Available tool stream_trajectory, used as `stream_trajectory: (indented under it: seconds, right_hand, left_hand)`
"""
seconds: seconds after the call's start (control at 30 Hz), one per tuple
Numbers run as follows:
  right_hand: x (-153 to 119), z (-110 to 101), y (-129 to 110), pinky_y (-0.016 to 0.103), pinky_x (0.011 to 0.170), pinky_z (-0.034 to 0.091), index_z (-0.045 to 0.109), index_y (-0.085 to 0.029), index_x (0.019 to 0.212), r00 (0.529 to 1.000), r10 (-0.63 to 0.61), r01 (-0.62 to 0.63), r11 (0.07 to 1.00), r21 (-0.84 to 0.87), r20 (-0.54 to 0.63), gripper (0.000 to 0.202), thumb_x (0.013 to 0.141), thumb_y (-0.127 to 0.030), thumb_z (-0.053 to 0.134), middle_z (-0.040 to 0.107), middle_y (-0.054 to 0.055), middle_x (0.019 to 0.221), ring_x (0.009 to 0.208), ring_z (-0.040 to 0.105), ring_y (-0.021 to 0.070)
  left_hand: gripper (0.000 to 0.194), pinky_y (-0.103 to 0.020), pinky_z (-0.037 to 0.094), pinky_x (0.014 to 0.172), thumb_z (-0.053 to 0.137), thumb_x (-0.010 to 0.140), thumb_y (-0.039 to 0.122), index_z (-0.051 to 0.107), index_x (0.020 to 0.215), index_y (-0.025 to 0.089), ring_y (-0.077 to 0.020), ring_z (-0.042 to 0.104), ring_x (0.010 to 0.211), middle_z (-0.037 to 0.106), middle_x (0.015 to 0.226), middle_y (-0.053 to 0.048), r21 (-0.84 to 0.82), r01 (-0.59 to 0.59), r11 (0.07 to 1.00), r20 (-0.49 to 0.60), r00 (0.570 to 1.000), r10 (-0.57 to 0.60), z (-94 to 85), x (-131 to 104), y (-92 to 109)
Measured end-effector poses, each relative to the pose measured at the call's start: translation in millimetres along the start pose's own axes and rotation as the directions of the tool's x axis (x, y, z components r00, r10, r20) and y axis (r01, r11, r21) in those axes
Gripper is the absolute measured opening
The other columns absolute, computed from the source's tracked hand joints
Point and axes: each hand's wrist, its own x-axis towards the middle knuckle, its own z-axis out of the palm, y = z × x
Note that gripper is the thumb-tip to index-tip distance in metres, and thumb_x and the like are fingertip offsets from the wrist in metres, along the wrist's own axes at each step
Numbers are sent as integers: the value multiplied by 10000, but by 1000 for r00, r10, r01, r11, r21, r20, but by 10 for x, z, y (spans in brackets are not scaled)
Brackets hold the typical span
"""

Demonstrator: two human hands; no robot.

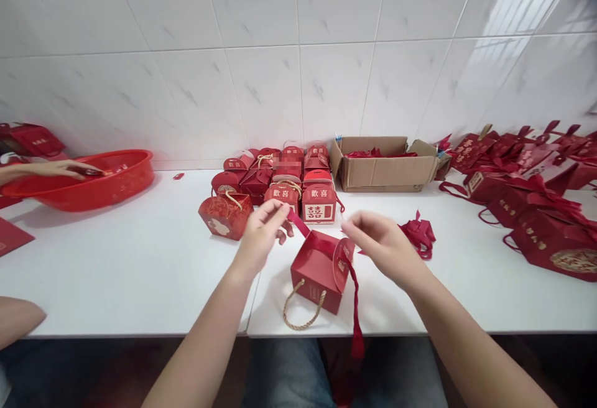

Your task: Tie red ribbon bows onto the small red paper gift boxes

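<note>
A red gift box (314,268) stands near the table's front edge, with a gold rope handle (302,324) hanging on its near side. A dark red ribbon (357,308) runs across its top; one end drops past the table edge. The ribbon's other end is pinched between the thumb and finger of my left hand (263,231), left of and above the box. To the box's upper right is my right hand (377,240), thumb and fingertips close together; whatever is between them is too small to name. Beyond it lies a bundle of red ribbon (420,234).
Several red boxes (282,193) are grouped by the wall, beside a cardboard carton (385,175) of red material. More red boxes (536,215) fill the right side. At left, another person's hand (69,168) reaches into a red basin (97,193).
</note>
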Motion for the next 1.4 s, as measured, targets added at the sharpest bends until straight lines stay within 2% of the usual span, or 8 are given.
stream_trajectory:
  seconds: [0.07, 0.17, 0.33, 0.53, 0.7, 0.93, 1.13, 1.4]
  right_hand:
    - [-327, 22, 104, 244, 544, 417, 617, -184, 711, 874, 134, -245, 951, 187, 467, 373, 780, -550, 597, 584, 7, 649, 538, 484, 97]
    - [-697, 200, 425, 203, 379, 299, 647, -198, 698, 392, 309, -648, 761, 22, 866, 485, 468, -600, 791, 553, -7, 532, 401, 430, 86]
    - [-827, 356, 760, 165, 422, 260, 452, -238, 735, 678, 311, -720, 462, 518, 665, 455, 698, -650, 643, 400, -77, 487, 388, 309, 45]
    - [-759, 247, 734, 168, 392, 129, 418, -229, 894, 664, 479, -720, 200, 665, 574, 559, 829, -766, 274, 399, -71, 504, 375, 237, 52]
    - [-651, 178, 718, 224, 454, 355, 512, -249, 1008, 842, 539, -290, 474, 832, -14, 374, 844, -585, 519, 570, 10, 848, 533, 441, 93]
    - [-365, -284, 489, 255, 546, 441, 650, -264, 949, 882, 140, 157, 813, 561, -451, 270, 868, -499, 545, 577, 12, 857, 608, 511, 105]
    - [-61, -480, 51, 285, 662, 479, 692, -207, 916, 870, -176, 220, 974, 44, -460, 297, 874, -466, 554, 638, 41, 792, 749, 604, 164]
    - [516, -221, -526, 186, 434, 287, 398, -246, 945, 985, -162, 128, 909, 398, 54, 327, 866, -529, 543, 300, -107, 577, 448, 281, 51]
  left_hand:
    - [266, -172, 335, 411, 678, 757, 375, 491, 732, 189, -95, 549, 522, 560, 637, 27, -112, 25, 993, 16, 1000, -23, -70, 42, 166]
    - [241, -172, 360, 408, 702, 748, 325, 510, 723, 181, -97, 576, 562, 662, 763, -19, -199, 61, 978, 91, 995, -43, -157, 121, 411]
    - [159, -188, 374, 405, 628, 827, 294, 564, 736, 179, -97, 557, 541, 708, 779, -32, -220, 39, 975, 151, 989, -5, -212, 211, 702]
    - [245, -200, 376, 439, 497, 901, 193, 601, 683, 155, -93, 526, 575, 655, 653, -22, -234, -30, 972, 79, 996, 50, -221, 212, 902]
    - [292, -217, 344, 437, 460, 914, 180, 586, 653, 149, -90, 501, 539, 646, 645, -21, -241, -35, 970, 16, 999, 40, -251, 227, 982]
    - [324, -204, 314, 469, 399, 948, 139, 536, 655, 141, -71, 514, 585, 604, 585, -5, -248, -153, 957, -96, 986, 133, -265, 211, 1180]
    - [278, -200, 314, 481, 408, 957, 155, 506, 698, 125, -51, 529, 531, 614, 625, 8, -129, -269, 955, -29, 963, 267, -151, 230, 1295]
    - [222, -182, 237, 421, 525, 894, 152, 550, 678, 112, -35, 498, 483, 626, 687, -11, -19, -320, 947, 159, 934, 319, 211, 363, 1404]
